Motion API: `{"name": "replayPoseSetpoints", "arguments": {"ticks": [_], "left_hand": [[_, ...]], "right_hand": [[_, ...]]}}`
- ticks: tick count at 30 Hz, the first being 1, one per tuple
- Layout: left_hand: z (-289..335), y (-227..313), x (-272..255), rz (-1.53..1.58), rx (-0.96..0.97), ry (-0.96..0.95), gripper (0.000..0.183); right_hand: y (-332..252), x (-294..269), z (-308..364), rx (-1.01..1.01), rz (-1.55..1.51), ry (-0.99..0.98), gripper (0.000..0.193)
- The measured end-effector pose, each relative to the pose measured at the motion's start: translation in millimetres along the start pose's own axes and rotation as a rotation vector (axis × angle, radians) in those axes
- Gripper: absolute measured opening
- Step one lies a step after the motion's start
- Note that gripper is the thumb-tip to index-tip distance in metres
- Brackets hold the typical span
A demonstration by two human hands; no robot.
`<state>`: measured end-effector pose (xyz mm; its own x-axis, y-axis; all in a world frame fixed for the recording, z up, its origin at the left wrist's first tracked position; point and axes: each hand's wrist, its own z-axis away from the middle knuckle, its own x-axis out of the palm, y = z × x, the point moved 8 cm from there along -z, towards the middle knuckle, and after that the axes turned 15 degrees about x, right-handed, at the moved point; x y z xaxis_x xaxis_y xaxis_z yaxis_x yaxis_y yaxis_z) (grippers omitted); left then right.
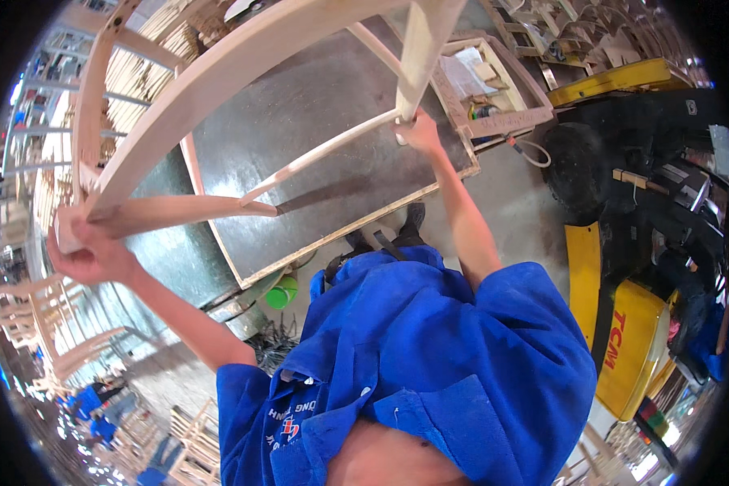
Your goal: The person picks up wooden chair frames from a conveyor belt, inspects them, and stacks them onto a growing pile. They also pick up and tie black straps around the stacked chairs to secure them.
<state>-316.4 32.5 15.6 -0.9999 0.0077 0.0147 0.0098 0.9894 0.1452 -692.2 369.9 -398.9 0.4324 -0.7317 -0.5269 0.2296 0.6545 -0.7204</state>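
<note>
Wooden frame (211, 85) is at 11 o'clock, over the dark surface (381, 174). Can't tell if its lower parts touch down. Left hand (97, 253), 9 o'clock, grips a frame corner; right hand (419, 134), 1 o'clock, is wrapped round a leg end. Main risk: uneven lift or a loose left grip lets it twist, gouging the wood on the surface. Swung toward 1 o'clock, the leg could knock the tray (510, 122) or pinch right-hand fingers.
</note>
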Motion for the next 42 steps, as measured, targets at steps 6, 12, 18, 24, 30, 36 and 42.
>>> {"name": "replayPoseSetpoints", "arguments": {"ticks": [6, 12, 18, 24, 30, 36, 42], "left_hand": [[-18.3, 9.1, 9.3, -0.356, 0.325, -0.360, 0.029], [-18.7, 14.2, 30.0, -0.413, 0.398, -0.405, 0.029], [-17.4, 17.4, 40.7, -0.476, 0.504, -0.449, 0.027], [-22.1, 19.1, 40.8, -0.498, 0.539, -0.450, 0.026], [-12.2, 4.0, 38.2, -0.435, 0.325, -0.289, 0.020], [-13.6, 9.4, 37.9, -0.411, 0.294, -0.250, 0.017], [-7.9, 12.8, 45.6, -0.430, 0.222, -0.244, 0.016]], "right_hand": [[-181.1, -149.0, 110.8, -0.704, -0.115, 0.290, 0.074], [-310.8, -229.1, 199.6, -1.220, -0.067, 0.807, 0.034], [-344.7, -216.9, 196.9, -1.425, 0.117, 0.891, 0.010], [-334.6, -211.4, 201.1, -1.469, 0.077, 1.012, 0.006], [-343.1, -208.7, 196.1, -1.422, 0.107, 0.995, 0.005], [-336.3, -214.8, 196.3, -1.427, -0.028, 0.903, 0.006], [-332.9, -215.5, 188.6, -1.438, 0.035, 0.985, 0.010]]}}
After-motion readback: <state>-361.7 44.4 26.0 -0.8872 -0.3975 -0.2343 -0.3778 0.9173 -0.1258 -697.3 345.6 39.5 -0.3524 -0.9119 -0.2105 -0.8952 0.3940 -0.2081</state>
